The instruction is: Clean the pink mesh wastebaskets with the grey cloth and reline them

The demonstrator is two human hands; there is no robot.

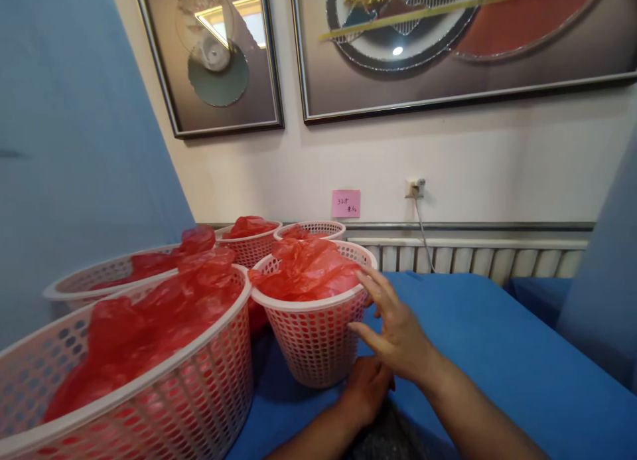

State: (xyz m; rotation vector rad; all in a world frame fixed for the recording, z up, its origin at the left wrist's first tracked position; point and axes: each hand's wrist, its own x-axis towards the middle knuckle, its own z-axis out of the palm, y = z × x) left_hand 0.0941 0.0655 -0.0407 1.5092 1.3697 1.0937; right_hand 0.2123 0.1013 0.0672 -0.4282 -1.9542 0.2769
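Note:
A white perforated basket [318, 340] lined with a red plastic bag [308, 271] stands on the blue cloth [478, 340]. My right hand [395, 327] is open, fingers stretched out, touching the basket's right side near the rim. Lower down, my left hand [365, 387] rests by the basket's base on the blue cloth, its fingers curled under and partly hidden behind the right wrist. I see nothing in it.
Several more white baskets with red bags stand to the left: a big one [149, 387] in front, another [99, 277] behind, two small ones [253, 244] at the back. A radiator [472, 257], a wall socket [415, 188], a pink note [346, 203] and framed pictures line the wall.

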